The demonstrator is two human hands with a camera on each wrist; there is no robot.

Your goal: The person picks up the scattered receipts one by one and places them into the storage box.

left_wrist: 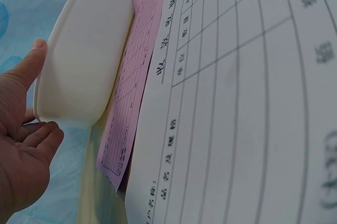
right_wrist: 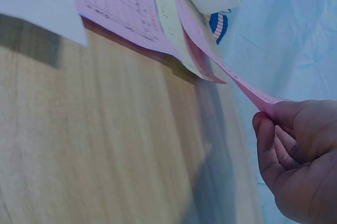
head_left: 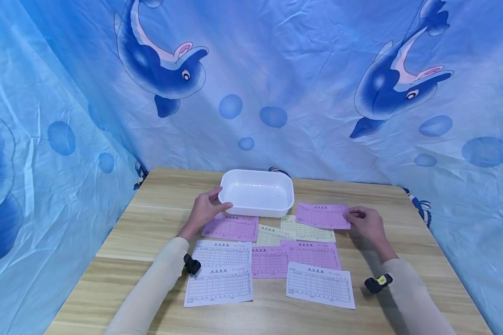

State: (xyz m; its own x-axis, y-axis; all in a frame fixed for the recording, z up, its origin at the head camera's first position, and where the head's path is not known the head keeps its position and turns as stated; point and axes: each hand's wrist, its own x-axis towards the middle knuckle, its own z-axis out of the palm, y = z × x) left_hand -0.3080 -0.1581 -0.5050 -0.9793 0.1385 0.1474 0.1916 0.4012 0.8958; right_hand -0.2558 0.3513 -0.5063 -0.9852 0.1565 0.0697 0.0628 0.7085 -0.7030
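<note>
Evidently to steady it, the left hand point(head_left: 205, 209) grips the white basin point(head_left: 257, 196) at one end, while just right of the basin, over a yellow slip point(head_left: 314, 233), the right hand point(head_left: 367, 225) pinches a pink slip point(head_left: 321, 216) by its edge, seemingly to avoid crumpling it.

bare table point(head_left: 412, 242) leaves room at the head view's right, outside the right sleeve point(head_left: 415, 298), and at lower center. paper slips point(head_left: 270, 263) crowd the middle; above them a white tub point(head_left: 257, 190), its left end blocked by the left hand point(head_left: 204, 208), bars the way.
</note>
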